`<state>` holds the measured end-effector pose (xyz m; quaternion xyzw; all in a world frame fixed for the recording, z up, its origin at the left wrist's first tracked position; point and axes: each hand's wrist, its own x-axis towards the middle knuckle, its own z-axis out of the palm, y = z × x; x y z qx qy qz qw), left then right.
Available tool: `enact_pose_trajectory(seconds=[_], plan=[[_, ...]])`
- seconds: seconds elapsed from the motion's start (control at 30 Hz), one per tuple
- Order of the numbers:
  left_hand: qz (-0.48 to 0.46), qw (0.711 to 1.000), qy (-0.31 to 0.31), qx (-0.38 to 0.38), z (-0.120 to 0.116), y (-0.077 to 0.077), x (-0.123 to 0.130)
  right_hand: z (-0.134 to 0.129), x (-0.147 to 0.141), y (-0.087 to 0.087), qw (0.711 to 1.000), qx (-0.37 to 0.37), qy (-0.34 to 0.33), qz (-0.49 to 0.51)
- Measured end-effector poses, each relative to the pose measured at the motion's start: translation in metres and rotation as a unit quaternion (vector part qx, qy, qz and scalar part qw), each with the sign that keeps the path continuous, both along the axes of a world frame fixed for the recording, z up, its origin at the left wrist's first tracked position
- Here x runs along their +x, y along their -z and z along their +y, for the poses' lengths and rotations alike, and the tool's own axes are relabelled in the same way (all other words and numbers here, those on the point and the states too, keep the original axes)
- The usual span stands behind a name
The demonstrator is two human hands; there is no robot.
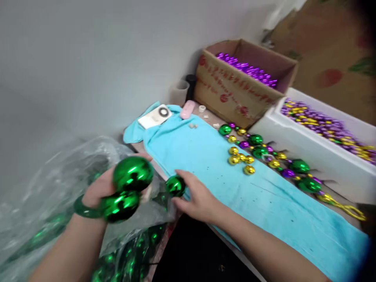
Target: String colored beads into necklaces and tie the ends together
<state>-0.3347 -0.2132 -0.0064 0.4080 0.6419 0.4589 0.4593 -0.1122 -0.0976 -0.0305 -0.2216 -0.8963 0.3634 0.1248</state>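
Two large shiny green balls, an upper one (133, 173) and a lower one (121, 205), rest in my left hand (101, 187), hiding most of its fingers. A green bangle (86, 209) circles that wrist. To the right, my right hand (195, 197) holds a smaller green ball (175, 185) between thumb and fingers, apart from the other two. Beneath and left of my hands lies a clear plastic bag (58, 176) with green balls in it. Several gold balls (241, 157) lie loose on the turquoise cloth (188, 145).
Strung green, purple and gold beads (274, 163) lie along the cloth's far edge. Behind stand a cardboard box (232, 94) of purple beads and a white foam box (308, 149) of mixed beads. A white device (155, 116), pink object (187, 109) and cup (179, 92) are near the wall.
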Motion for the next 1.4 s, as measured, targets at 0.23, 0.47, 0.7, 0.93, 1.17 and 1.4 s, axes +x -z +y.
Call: enact_pose_trajectory(seconds=[0.23, 0.47, 0.7, 0.93, 1.17, 1.4], plan=[[0.259, 0.961, 0.082, 0.046, 0.203, -0.001, 0.129, 0.063, 0.111, 0.035, 0.926, 0.26, 0.262, -0.072], [0.438, 0.887, 0.126, -0.075, 0.264, 0.03, 0.18, 0.079, 0.118, 0.045, 0.903, 0.293, 0.293, -0.113], [0.437, 0.898, 0.047, -0.032, 0.237, 0.017, 0.178, 0.046, 0.102, 0.04, 0.911, 0.302, 0.248, -0.13], [0.363, 0.906, 0.196, -0.099, 0.105, -0.04, 0.09, 0.011, 0.114, 0.053, 0.954, 0.281, 0.09, -0.056], [0.505, 0.753, 0.124, -0.403, -0.013, 0.001, -0.011, 0.026, 0.116, 0.095, 0.939, 0.339, 0.054, 0.027], [0.512, 0.765, 0.041, -0.387, -0.03, 0.108, -0.047, 0.02, 0.11, 0.09, 0.922, 0.385, 0.048, 0.018]])
